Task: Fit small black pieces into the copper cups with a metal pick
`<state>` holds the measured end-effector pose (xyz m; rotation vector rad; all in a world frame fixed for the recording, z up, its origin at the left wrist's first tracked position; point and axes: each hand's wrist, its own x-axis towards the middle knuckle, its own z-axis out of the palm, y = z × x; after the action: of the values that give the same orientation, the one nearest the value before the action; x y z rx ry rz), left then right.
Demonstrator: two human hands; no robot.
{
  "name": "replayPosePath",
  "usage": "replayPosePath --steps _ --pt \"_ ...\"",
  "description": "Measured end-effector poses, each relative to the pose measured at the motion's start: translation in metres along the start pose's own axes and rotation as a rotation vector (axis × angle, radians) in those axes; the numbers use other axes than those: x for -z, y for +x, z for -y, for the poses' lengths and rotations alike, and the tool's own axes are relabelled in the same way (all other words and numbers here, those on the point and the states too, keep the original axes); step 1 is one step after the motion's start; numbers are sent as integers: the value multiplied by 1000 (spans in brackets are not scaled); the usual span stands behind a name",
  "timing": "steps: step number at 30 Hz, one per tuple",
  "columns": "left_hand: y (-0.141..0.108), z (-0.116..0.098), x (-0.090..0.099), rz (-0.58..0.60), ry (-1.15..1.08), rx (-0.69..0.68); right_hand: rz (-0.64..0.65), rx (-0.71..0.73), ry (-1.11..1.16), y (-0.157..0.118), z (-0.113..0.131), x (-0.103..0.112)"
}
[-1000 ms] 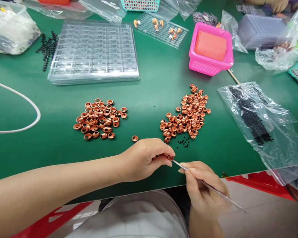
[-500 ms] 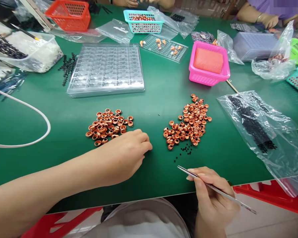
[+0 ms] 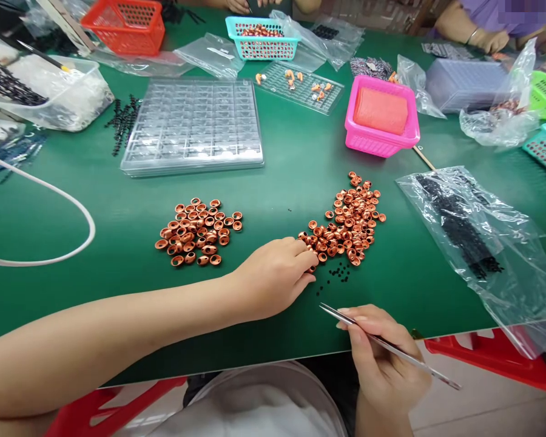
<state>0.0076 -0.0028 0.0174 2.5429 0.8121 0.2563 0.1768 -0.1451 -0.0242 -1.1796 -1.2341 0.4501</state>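
My left hand reaches to the near left edge of the right pile of copper-coloured rings. Its fingers are bent together at the rings, and whether they grip one is hidden. My right hand holds metal tweezers between thumb and fingers. The tweezers' tips point up and left, just below the small black pieces scattered on the green table. Another pile of copper-coloured rings lies to the left, beyond my left forearm.
Clear plastic trays lie behind the left pile. A pink basket stands behind the right pile. A plastic bag of black parts lies at the right. Across the table are a turquoise basket and other people's hands.
My left hand has moved right, from beside the left pile to the right pile, uncovering rings at the left pile's near edge. My right hand has shifted slightly left with the tweezers.
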Motion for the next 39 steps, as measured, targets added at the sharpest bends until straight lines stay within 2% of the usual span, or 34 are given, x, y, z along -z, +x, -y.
replayPosePath --steps 9,15,19,22,27,39 --pt "-7 0 1 38 -40 17 18 -18 -7 1 2 1" --pt "-27 0 -2 22 17 -120 50 -179 -289 14 9 2" --pt "-37 -1 -3 -20 -13 -143 78 -151 -372 23 8 1" --pt "-39 -1 0 -17 -58 -142 99 -141 -374 24 6 0" --pt "-37 3 3 -24 -169 -98 65 -144 -335 22 4 -2" --pt "-33 3 6 7 -155 -71 70 -103 -254 20 4 -2"
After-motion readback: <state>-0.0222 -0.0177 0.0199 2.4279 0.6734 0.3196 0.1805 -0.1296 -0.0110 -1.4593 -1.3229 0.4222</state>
